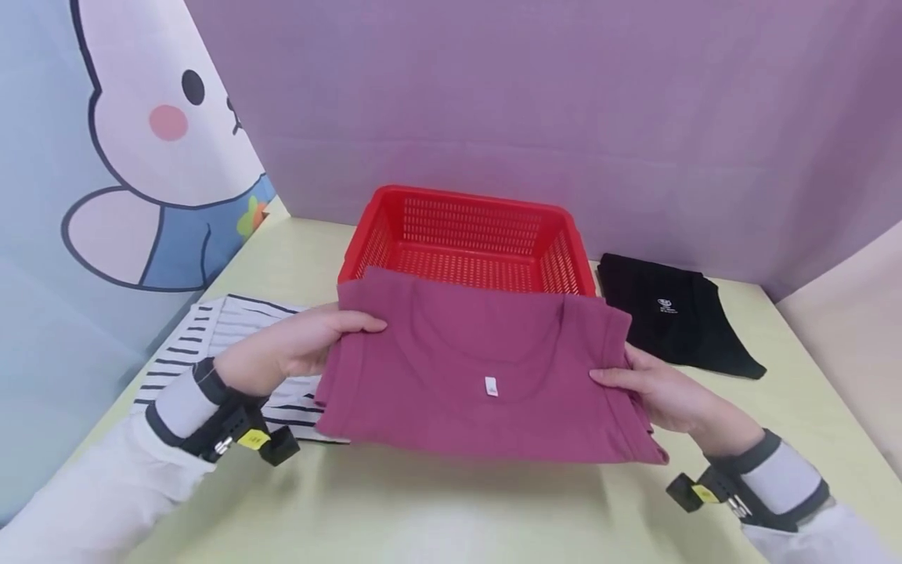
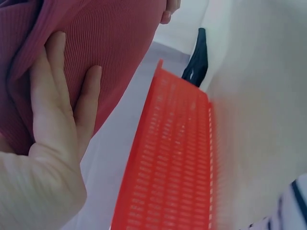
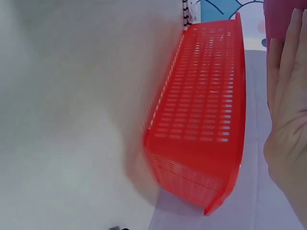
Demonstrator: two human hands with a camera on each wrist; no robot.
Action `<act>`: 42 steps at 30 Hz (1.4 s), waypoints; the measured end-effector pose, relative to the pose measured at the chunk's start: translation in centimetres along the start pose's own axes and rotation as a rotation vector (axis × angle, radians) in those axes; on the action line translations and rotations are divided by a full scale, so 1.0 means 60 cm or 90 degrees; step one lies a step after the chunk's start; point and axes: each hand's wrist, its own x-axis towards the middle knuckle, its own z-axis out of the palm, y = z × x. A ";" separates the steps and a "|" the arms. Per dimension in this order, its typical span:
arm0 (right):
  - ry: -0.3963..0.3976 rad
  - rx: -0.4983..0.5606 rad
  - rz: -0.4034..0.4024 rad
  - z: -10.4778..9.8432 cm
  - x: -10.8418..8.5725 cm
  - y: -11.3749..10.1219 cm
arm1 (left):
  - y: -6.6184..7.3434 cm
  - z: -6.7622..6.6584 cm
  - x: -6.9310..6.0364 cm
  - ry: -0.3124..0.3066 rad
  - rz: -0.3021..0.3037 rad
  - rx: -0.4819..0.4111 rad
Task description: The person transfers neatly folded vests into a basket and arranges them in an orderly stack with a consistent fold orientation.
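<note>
Both hands hold a folded mauve-pink tank top (image 1: 451, 352) by its sides, raised above the table in front of the basket. A small white label (image 1: 491, 386) shows near its neckline. My left hand (image 1: 299, 345) grips the left side, thumb on top; in the left wrist view its fingers (image 2: 87, 103) spread under the ribbed cloth. On the right side, my right hand (image 1: 662, 388) pinches the edge with its thumb on top and fingers beneath. The top's far edge overlaps the near rim of the red basket (image 1: 465, 197) in the head view.
A striped white garment (image 1: 176, 352) lies on the table (image 1: 451, 517) at the left, partly behind my left arm. To the right of the basket rests a folded black garment (image 1: 662, 313). A purple cloth (image 1: 528, 94) hangs behind, and a cartoon-printed curtain (image 1: 42, 235) at the left.
</note>
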 end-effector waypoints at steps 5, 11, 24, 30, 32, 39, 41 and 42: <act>0.049 -0.028 0.012 -0.004 0.018 -0.022 | 0.017 -0.016 0.015 -0.003 0.020 0.006; 0.085 -0.051 0.008 -0.010 0.041 -0.039 | 0.036 -0.036 0.039 0.010 0.027 0.015; 0.150 -0.073 0.019 -0.026 0.086 -0.078 | 0.086 -0.057 0.089 0.082 0.007 0.071; 0.184 -0.117 0.034 -0.034 0.108 -0.098 | 0.099 -0.070 0.106 0.100 0.002 0.087; 0.188 -0.125 0.036 -0.036 0.116 -0.104 | 0.102 -0.073 0.111 0.105 0.010 0.090; 0.191 -0.115 0.028 -0.045 0.138 -0.120 | 0.116 -0.081 0.133 0.154 0.018 0.090; 0.193 -0.118 0.025 -0.048 0.143 -0.124 | 0.122 -0.082 0.138 0.167 0.015 0.085; 0.193 -0.119 0.025 -0.049 0.146 -0.126 | 0.124 -0.082 0.139 0.172 0.016 0.084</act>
